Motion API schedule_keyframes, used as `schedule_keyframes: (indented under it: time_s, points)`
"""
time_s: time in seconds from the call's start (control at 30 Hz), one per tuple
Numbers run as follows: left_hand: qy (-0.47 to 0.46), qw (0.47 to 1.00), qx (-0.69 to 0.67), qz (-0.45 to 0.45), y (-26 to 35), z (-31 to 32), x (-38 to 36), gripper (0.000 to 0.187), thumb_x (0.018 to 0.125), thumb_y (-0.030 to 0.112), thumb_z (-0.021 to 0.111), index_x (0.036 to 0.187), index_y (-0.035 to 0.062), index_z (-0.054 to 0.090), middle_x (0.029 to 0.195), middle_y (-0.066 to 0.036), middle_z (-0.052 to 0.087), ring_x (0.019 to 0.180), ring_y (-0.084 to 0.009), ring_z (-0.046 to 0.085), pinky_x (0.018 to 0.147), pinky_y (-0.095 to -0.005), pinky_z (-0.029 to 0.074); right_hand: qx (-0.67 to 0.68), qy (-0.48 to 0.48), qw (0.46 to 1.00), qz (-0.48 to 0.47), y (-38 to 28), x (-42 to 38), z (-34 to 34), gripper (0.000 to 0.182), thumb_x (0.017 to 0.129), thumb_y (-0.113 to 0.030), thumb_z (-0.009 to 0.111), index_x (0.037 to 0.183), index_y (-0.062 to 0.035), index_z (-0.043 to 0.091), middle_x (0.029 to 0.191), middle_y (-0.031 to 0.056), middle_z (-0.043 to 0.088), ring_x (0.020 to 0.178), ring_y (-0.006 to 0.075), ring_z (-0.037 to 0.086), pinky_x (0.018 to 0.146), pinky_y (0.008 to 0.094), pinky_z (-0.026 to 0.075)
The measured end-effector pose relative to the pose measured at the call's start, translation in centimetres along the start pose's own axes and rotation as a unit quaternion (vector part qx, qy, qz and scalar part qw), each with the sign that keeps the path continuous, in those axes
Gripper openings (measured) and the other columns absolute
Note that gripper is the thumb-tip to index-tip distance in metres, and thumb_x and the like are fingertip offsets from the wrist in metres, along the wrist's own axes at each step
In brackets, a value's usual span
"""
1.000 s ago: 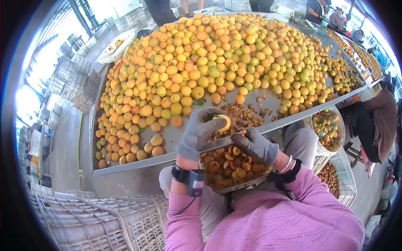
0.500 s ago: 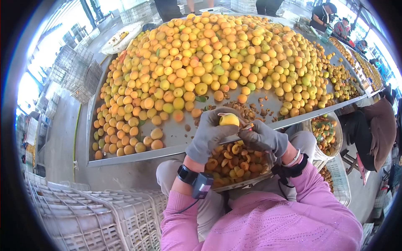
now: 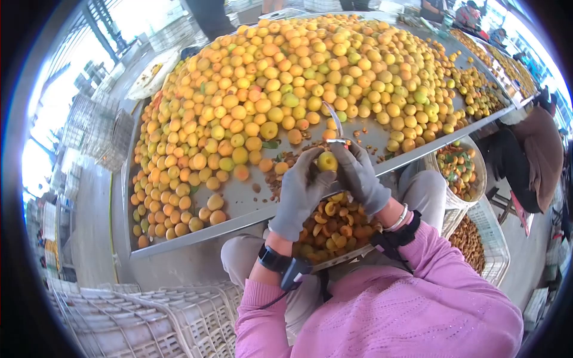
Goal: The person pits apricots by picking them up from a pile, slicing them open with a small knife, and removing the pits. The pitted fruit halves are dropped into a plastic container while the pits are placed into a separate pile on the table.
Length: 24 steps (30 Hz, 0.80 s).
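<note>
My left hand, in a grey glove, is closed around a yellow apricot. Close beside it, my gloved right hand grips a small knife whose curved metal blade points up and away from me, clear of the fruit. Its handle is mostly hidden by the fingers. Below both hands, a crate on my lap holds many cut apricot halves. Pits and scraps lie on the metal table just past the hands.
A large heap of whole apricots covers much of the rimmed metal table. To the right stand a basket of apricots and a crate of pits. White crates are at lower left. A person sits at right.
The knife blade has swung up into view above the right hand, away from the apricot. My hands have tilted upward, and the camera view has shifted slightly.
</note>
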<state>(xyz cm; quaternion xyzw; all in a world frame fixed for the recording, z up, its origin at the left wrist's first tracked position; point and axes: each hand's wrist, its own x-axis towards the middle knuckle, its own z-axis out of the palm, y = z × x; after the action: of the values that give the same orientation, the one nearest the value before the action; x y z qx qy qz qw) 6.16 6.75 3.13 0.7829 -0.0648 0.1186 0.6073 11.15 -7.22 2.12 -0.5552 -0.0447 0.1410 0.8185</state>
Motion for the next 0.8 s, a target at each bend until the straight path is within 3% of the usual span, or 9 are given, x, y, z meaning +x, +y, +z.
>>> schedule_keyframes:
  time_s: [0.2,0.3,0.37,0.5,0.57,0.63,0.7,0.73,0.8]
  points:
    - [0.053,0.988,0.081,0.12,-1.1,1.6,-0.6,0.032,0.095,0.014,0.055,0.122,-0.0037,0.055,0.091,-0.018,0.065,0.082,-0.0184,0.063,0.074,-0.0328,0.05,0.011,0.042,0.998,-0.037,0.5,0.3,0.8,0.026,0.095,-0.027,0.062,0.096,-0.0008,0.062,0.079,-0.0019,0.059,0.068,0.0057,0.052,0.057,0.0222,0.042]
    - [0.099,0.983,0.122,0.095,-0.3,2.4,-1.2,0.026,0.1,0.016,0.049,0.116,-0.0029,0.057,0.09,-0.007,0.064,0.075,-0.0121,0.056,0.067,-0.028,0.047,-0.088,0.076,0.983,-0.144,0.8,0.2,1.5,0.024,0.094,-0.024,0.063,0.088,-0.0012,0.061,0.075,-0.0027,0.058,0.065,0.0056,0.047,0.055,0.0239,0.04]
    - [0.086,0.996,-0.025,-0.018,0.0,2.5,-1.1,0.027,0.102,0.019,0.046,0.114,-0.0029,0.057,0.085,-0.003,0.063,0.069,-0.0103,0.056,0.061,-0.0267,0.045,-0.155,0.076,0.968,-0.182,0.5,0.3,1.9,0.023,0.093,-0.021,0.065,0.082,-0.0012,0.059,0.07,-0.0002,0.056,0.061,0.0079,0.044,0.054,0.0274,0.038]
    - [0.1,0.979,-0.166,-0.064,-2.2,2.7,-0.7,0.029,0.104,0.023,0.042,0.111,-0.0015,0.057,0.081,-0.007,0.063,0.073,-0.0116,0.061,0.061,-0.0298,0.05,-0.281,0.039,0.932,-0.227,-0.5,0.2,1.8,0.022,0.091,-0.019,0.065,0.081,-0.0017,0.058,0.066,0.0039,0.054,0.059,0.0106,0.045,0.054,0.0299,0.039]
    - [0.103,0.866,-0.434,-0.228,-1.3,2.6,-0.8,0.028,0.105,0.022,0.04,0.11,0.0019,0.059,0.083,-0.003,0.062,0.071,-0.0087,0.06,0.057,-0.0269,0.05,-0.421,0.026,0.834,-0.356,-0.6,0.7,1.6,0.021,0.091,-0.019,0.065,0.08,-0.0017,0.058,0.062,0.0073,0.052,0.057,0.0125,0.046,0.054,0.0314,0.039]
    - [0.065,0.868,-0.441,-0.218,-1.9,1.3,-0.9,0.027,0.104,0.022,0.04,0.109,0.0042,0.059,0.086,-0.002,0.062,0.07,-0.0076,0.059,0.059,-0.0251,0.052,-0.317,0.018,0.902,-0.291,0.1,1.5,1.5,0.019,0.089,-0.016,0.065,0.078,-0.0029,0.058,0.063,0.0046,0.051,0.057,0.0117,0.047,0.053,0.03,0.039]
    - [-0.16,0.812,-0.558,-0.061,-1.2,-0.4,0.3,0.029,0.104,0.025,0.041,0.11,0.0022,0.058,0.089,-0.003,0.063,0.068,-0.0077,0.059,0.06,-0.0245,0.053,-0.094,0.005,0.984,-0.152,0.9,2.6,1.1,0.016,0.086,-0.012,0.066,0.074,-0.0053,0.056,0.064,-0.0006,0.05,0.056,0.0101,0.049,0.052,0.0271,0.039]
    - [0.007,0.986,-0.165,-0.009,-0.1,0.8,-1.2,0.029,0.104,0.027,0.042,0.106,0.0042,0.059,0.086,-0.003,0.061,0.065,-0.0088,0.057,0.054,-0.0213,0.044,-0.06,-0.012,0.99,-0.129,1.1,3.0,0.1,0.013,0.085,-0.007,0.063,0.074,-0.0062,0.054,0.066,-0.0035,0.05,0.055,0.009,0.049,0.048,0.0242,0.038]
    - [0.008,0.989,-0.142,0.025,-1.5,1.0,-1.1,0.025,0.102,0.023,0.047,0.105,0.002,0.06,0.088,-0.003,0.063,0.066,-0.0079,0.057,0.057,-0.0226,0.047,-0.166,-0.045,0.953,-0.251,-0.2,2.3,-0.7,0.012,0.085,-0.005,0.061,0.076,-0.0053,0.054,0.065,-0.0024,0.05,0.054,0.009,0.049,0.047,0.0239,0.037]
